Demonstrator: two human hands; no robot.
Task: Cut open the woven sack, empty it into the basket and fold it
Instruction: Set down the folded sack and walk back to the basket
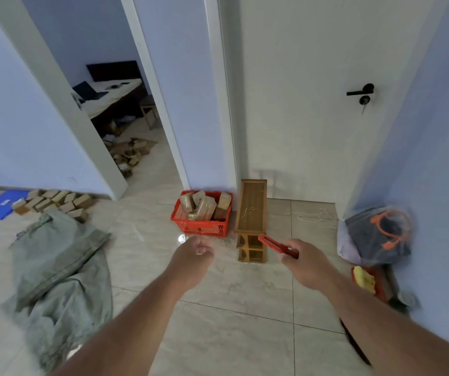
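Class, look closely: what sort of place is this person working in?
Probably a home hallway used for packing: a tiled floor, a closed door, and a red basket of wrapped parcels.

Looks like a home hallway being used as storage: tiled floor (231, 316), white door (313, 104) with black handle (360, 92), a side room with a laptop (89, 90), and taped boxes (55, 202) stacked along the wall.

Head-height view, forward-down over floor (218, 308)

Bare forearms, seemingly no sleeves, jewellery.
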